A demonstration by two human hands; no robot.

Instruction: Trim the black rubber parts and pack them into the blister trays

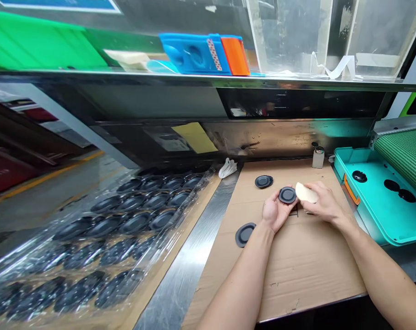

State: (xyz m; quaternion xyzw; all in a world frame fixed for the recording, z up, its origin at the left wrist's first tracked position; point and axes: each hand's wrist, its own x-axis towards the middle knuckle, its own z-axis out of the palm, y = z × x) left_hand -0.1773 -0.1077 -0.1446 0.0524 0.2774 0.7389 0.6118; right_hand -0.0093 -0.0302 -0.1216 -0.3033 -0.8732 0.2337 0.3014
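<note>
My left hand [276,211] holds a round black part [287,195] by its edge, face up, above the cardboard sheet [307,270]. Pinched in my right hand [322,201] is a cream-coloured pad [306,193], close to the right edge of that part. Another black part [263,181] lies on the cardboard beyond my left hand. A further black oval part [245,234] rests to the left, partly beside my left forearm.
Rows of black parts in a clear plastic tray [180,229] fill the left. A teal bin [376,201] with several black discs stands right. A small bottle [318,157] and white crumpled cloth [227,168] sit at the back. Overhead runs a shelf [283,82].
</note>
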